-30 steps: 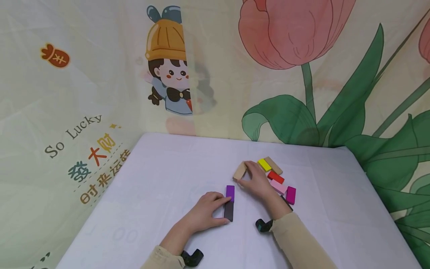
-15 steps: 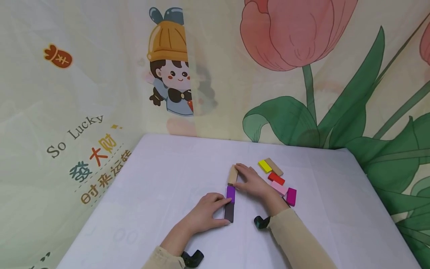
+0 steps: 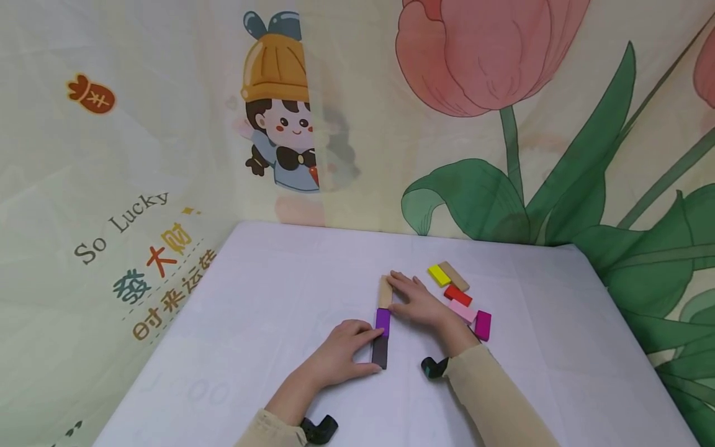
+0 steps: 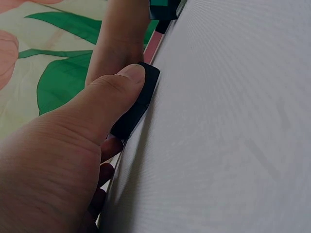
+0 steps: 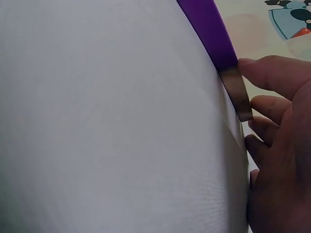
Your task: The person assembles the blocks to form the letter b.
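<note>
Over the last second the right hand (image 3: 421,304) has slid the tan block (image 3: 385,291) away from the loose pile and swung it round, so it now lies end to end with the purple block (image 3: 382,321) and the black block (image 3: 380,351), making a line of three on the table (image 3: 268,310). Its fingers lie nearly straight along the tan block's right side, while the left hand (image 3: 337,357) has stayed put, thumb and fingers pinching the black block (the left wrist view shows the thumb pressed on its edge). The yellow block (image 3: 439,275), another tan block (image 3: 455,275), the red block (image 3: 458,295), the pink block (image 3: 462,310) and the magenta block (image 3: 483,325) lie clustered just right of that hand, none of them across the line.
</note>
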